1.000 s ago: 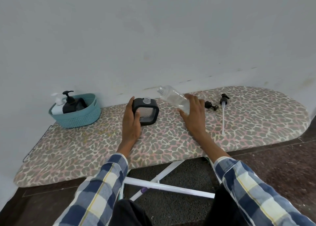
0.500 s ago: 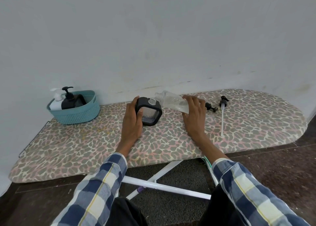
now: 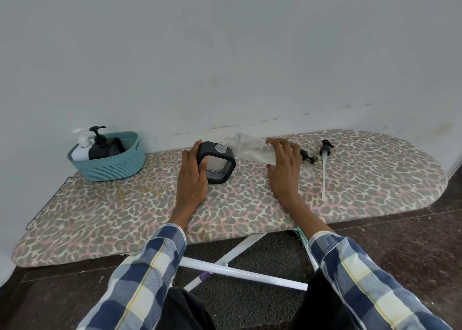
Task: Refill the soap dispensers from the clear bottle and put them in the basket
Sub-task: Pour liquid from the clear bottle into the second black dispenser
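A square black-framed soap dispenser (image 3: 220, 166) stands on the leopard-print ironing board (image 3: 125, 204), its round top opening uncovered. My left hand (image 3: 191, 177) grips its left side. My right hand (image 3: 283, 169) holds the clear bottle (image 3: 250, 148) tilted down to the left, with its mouth just above the dispenser's opening. A teal basket (image 3: 110, 167) at the far left holds a white pump dispenser (image 3: 81, 147) and a black pump dispenser (image 3: 98, 144).
A loose black pump head with a long clear tube (image 3: 324, 167) lies on the board to the right of my right hand. A small black cap (image 3: 308, 157) lies beside it. A wall runs right behind the board, whose white legs show below.
The bottle's mouth has dropped lower and come left until it is over the dispenser's opening. My left hand has kept its hold on the dispenser.
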